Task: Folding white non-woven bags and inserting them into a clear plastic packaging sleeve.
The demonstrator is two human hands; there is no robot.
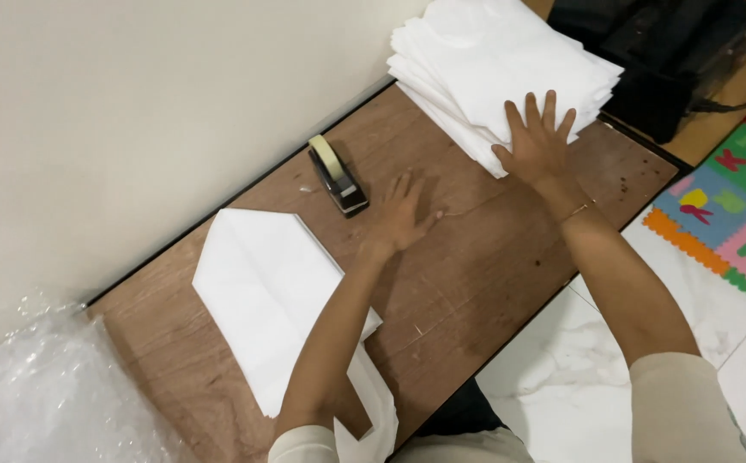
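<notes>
My right hand (537, 141) lies flat, fingers spread, on the near corner of a thick stack of white sheets (493, 64) at the table's far right. My left hand (400, 214) rests open on the bare wooden table (493, 257), just right of a black tape dispenser (337, 176) with a pale roll of tape. A folded white sheet (265, 291) with a pointed top lies to the left, partly under my left forearm. Neither hand grips anything.
The table stands against a cream wall (132, 111). Clear bubble wrap (38, 394) fills the lower left corner. Coloured foam play mats (733, 189) and white floor tiles lie to the right. Dark bags sit beyond the stack at the top right.
</notes>
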